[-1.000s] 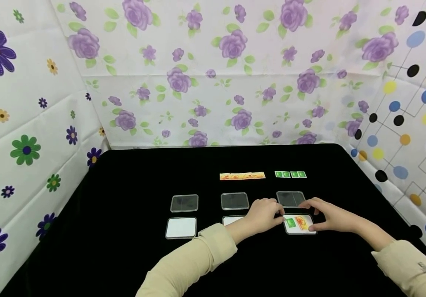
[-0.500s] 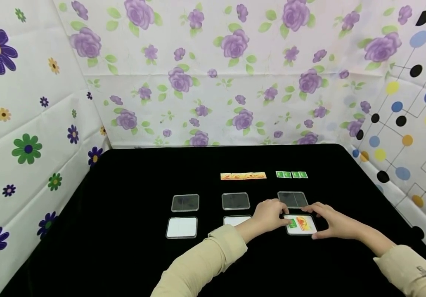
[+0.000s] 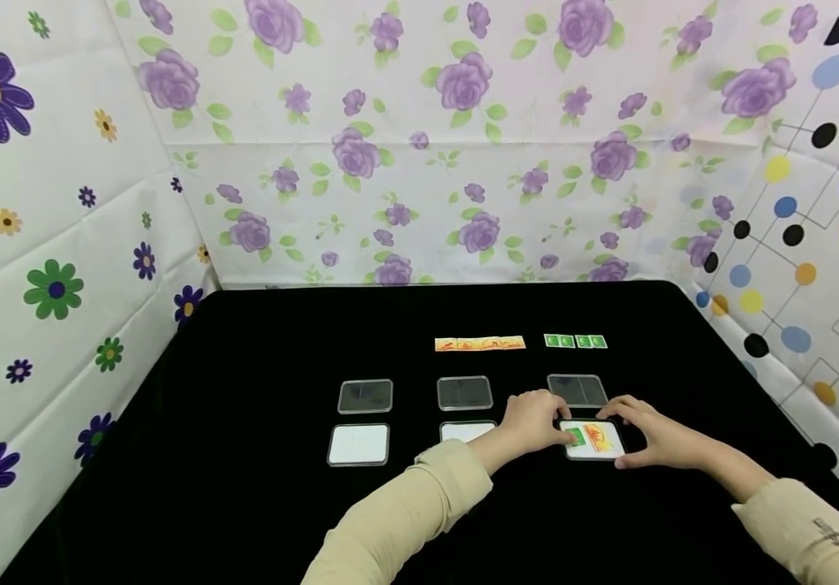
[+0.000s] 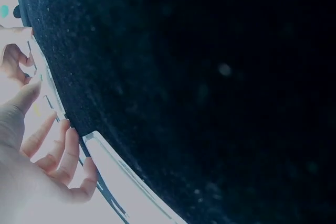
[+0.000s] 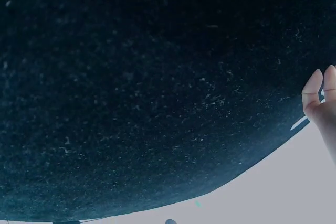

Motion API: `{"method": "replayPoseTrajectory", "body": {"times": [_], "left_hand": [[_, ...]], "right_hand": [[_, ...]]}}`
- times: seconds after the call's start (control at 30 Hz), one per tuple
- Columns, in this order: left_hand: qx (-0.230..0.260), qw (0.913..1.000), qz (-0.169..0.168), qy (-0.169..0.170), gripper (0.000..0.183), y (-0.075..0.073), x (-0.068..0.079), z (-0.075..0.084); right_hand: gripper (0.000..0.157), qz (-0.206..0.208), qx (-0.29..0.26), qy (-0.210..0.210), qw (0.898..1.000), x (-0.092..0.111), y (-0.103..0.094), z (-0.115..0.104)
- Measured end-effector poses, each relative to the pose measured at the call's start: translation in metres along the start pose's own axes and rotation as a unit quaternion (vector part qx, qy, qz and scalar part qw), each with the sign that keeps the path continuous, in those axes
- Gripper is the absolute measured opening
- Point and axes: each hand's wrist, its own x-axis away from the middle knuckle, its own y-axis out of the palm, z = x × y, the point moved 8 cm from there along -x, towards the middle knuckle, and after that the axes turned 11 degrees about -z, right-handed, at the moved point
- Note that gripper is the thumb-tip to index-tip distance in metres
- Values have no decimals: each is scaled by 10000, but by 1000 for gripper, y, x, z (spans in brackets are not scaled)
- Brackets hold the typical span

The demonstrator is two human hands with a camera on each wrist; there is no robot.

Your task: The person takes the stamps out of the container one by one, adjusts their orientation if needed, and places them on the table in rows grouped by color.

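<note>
A shallow clear case point(image 3: 594, 452) with a white inside lies near the right side of the table. In it are a green sticker point(image 3: 577, 435) at the left and an orange-yellow picture sticker point(image 3: 598, 437) to its right. My left hand point(image 3: 532, 421) reaches over from the left, thumb pressing on the green sticker, loosely bent fingers at the case's upper left corner. From the right, my right hand point(image 3: 657, 437) holds the case, fingertips at the top edge and thumb at the lower right corner. In the left wrist view, the left hand point(image 4: 44, 156) shows relaxed fingers.
Behind lie three clear lids point(image 3: 365, 396), one behind each case. A white-filled case point(image 3: 358, 444) lies at the left; another point(image 3: 463, 431) is partly covered by my left forearm. Farther back are an orange strip point(image 3: 480, 344) and green stickers point(image 3: 575, 341) on the black tablecloth point(image 3: 280, 341).
My left hand has moved right, its thumb onto the green sticker. My right thumb has slid off the orange sticker's side to the case's lower right corner.
</note>
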Motion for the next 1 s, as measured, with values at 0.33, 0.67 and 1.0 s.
{"method": "replayPoseTrajectory", "body": {"times": [0.33,0.67,1.0], "left_hand": [[21,9999,-150,-54,28,-1,-1,4],[463,9987,-175,-127,22,0,-2,0],[609,9973,-225,-333,15,-1,-3,-1]], "right_hand": [[62,110,17,-23,9999,2,-3,-2],[63,19,-9,-124,9999,0,-1,0],[63,8,-55,-120,9999,0,2,0]]}}
